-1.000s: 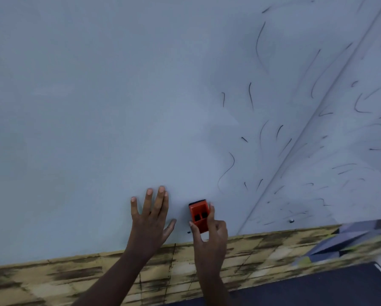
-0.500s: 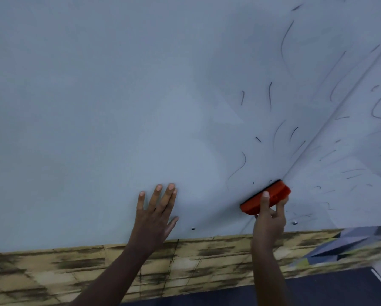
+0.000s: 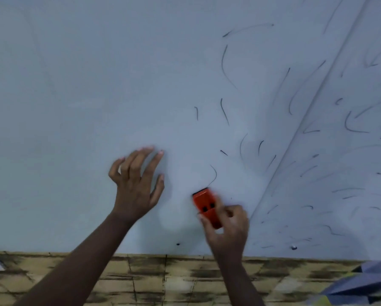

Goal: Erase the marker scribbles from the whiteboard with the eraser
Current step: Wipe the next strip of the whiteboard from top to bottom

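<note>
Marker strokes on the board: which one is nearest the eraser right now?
The hooked stroke curling down to the top edge of the orange eraser in the right hand. All the others lie higher or further right.

The light is dim, cool and even, giving the whiteboard [image 3: 96, 85] a flat blue-grey cast with no glare. A paler patch sits low on the board between the two hands. Soft, faint shadows fall on the board to the right of the left hand [image 3: 136, 186]. The right hand [image 3: 227, 226] and the orange eraser [image 3: 207, 206] are smeared by motion blur; the left fingertips are slightly soft. The whole picture looks grainy, and straight lines bend towards the right edge.
</note>
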Action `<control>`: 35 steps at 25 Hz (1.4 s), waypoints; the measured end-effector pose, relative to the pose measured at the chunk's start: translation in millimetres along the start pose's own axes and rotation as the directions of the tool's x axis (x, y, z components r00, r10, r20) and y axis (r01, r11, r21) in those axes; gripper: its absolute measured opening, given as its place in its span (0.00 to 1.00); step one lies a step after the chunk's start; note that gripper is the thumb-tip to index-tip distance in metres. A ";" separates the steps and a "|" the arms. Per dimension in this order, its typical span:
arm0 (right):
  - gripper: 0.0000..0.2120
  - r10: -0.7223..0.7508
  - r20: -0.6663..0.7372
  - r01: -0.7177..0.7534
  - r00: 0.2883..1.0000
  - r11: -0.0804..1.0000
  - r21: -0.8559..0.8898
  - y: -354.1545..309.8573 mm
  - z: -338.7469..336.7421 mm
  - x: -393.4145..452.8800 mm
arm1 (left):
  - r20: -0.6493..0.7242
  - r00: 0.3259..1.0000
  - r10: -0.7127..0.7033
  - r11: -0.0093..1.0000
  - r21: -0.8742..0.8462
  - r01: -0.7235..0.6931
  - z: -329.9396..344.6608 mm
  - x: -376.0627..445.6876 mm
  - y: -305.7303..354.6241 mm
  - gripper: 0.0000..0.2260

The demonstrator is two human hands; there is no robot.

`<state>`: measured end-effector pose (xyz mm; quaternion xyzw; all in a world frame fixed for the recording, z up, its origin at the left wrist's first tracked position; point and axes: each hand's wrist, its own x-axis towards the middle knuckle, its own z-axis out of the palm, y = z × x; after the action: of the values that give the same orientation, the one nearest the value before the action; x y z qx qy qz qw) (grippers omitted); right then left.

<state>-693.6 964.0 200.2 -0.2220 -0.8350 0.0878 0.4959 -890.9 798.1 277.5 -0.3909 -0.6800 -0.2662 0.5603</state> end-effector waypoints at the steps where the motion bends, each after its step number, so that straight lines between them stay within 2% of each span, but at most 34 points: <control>1: 0.33 0.105 -0.103 -0.098 0.989 0.992 0.075 9.3 -13.7 17.9 | -0.031 0.999 -0.008 1.000 0.005 0.009 1.5 17.7 -4.0 0.24; 2: 0.34 0.220 -0.196 -0.189 0.955 0.968 0.165 18.6 -28.8 37.2 | -0.063 0.998 -0.014 1.000 0.016 0.015 4.3 34.0 -6.9 0.24; 4: 0.35 0.406 -0.286 -0.298 0.868 0.887 0.353 32.5 -56.0 67.8 | -0.109 0.994 -0.013 0.998 0.060 0.019 12.1 56.0 -7.7 0.25; 6: 0.35 0.488 -0.293 -0.338 0.822 0.832 0.439 33.9 -67.2 79.1 | -0.121 0.993 0.002 0.993 0.118 0.012 18.8 59.0 -6.2 0.27; 7: 0.35 0.484 -0.283 -0.344 0.828 0.837 0.425 29.8 -64.9 77.7 | -0.123 0.992 0.011 0.991 0.135 0.005 20.8 57.1 -6.2 0.27; 9: 0.34 0.371 -0.216 -0.293 0.903 0.900 0.322 12.9 -46.5 63.3 | -0.125 0.992 0.018 0.990 0.142 0.000 21.2 53.6 -7.1 0.28; 11: 0.31 0.109 -0.065 -0.099 0.992 0.985 0.141 -11.5 -17.2 35.8 | -0.135 0.991 0.016 0.990 0.142 0.003 20.8 54.0 -7.6 0.28; 13: 0.31 -0.101 0.098 0.100 0.990 0.995 0.019 -31.1 8.5 7.9 | -0.136 0.990 0.019 0.990 0.141 0.000 21.5 54.9 -7.6 0.28; 14: 0.32 -0.145 0.138 0.148 0.980 0.989 -0.012 -36.7 16.4 -0.9 | -0.134 0.991 0.022 0.990 0.141 -0.002 21.3 54.6 -8.0 0.28; 16: 0.34 -0.176 0.159 0.183 0.971 0.983 -0.029 -34.7 20.1 -5.8 | -0.133 0.991 0.026 0.990 0.142 -0.007 21.3 53.4 -8.5 0.28; 18: 0.33 -0.177 0.112 0.179 0.978 0.984 -0.008 -27.6 10.9 4.0 | -0.133 0.991 0.023 0.990 0.139 -0.005 21.8 52.3 -9.7 0.28; 21: 0.33 -0.002 -0.085 0.009 0.996 0.997 0.081 -15.2 -17.1 41.7 | -0.136 0.990 0.020 0.991 0.133 -0.002 22.9 50.9 -8.8 0.28; 23: 0.34 0.213 -0.220 -0.166 0.952 0.962 0.215 -7.2 -43.7 76.0 | -0.136 0.990 0.021 0.993 0.116 -0.005 22.8 50.0 -8.9 0.28; 25: 0.36 0.386 -0.269 -0.278 0.882 0.889 0.364 -1.5 -67.6 101.2 | -0.130 0.991 0.019 0.994 0.110 -0.005 22.5 49.6 -9.2 0.29; 28: 0.37 0.475 -0.262 -0.333 0.840 0.833 0.443 -6.4 -78.1 110.6 | -0.124 0.992 0.020 0.994 0.109 -0.006 22.2 49.7 -8.9 0.29; 31: 0.36 0.368 -0.243 -0.276 0.897 0.898 0.342 -27.4 -60.6 98.7 | -0.124 0.992 0.021 0.994 0.105 -0.007 22.5 49.3 -7.8 0.30; 33: 0.35 0.200 -0.171 -0.165 0.965 0.965 0.203 -45.0 -40.3 81.5 | -0.123 0.992 0.023 0.995 0.101 -0.010 22.3 49.2 -7.3 0.30; 35: 0.34 0.025 -0.049 -0.023 0.998 0.999 0.037 -62.7 -21.9 61.0 | -0.112 0.993 0.026 0.995 0.103 -0.014 22.4 48.8 -8.8 0.30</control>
<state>-717.4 934.7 282.1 -0.2249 -0.8179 0.1032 0.5194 -913.9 822.6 320.4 -0.3531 -0.6559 -0.2472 0.6197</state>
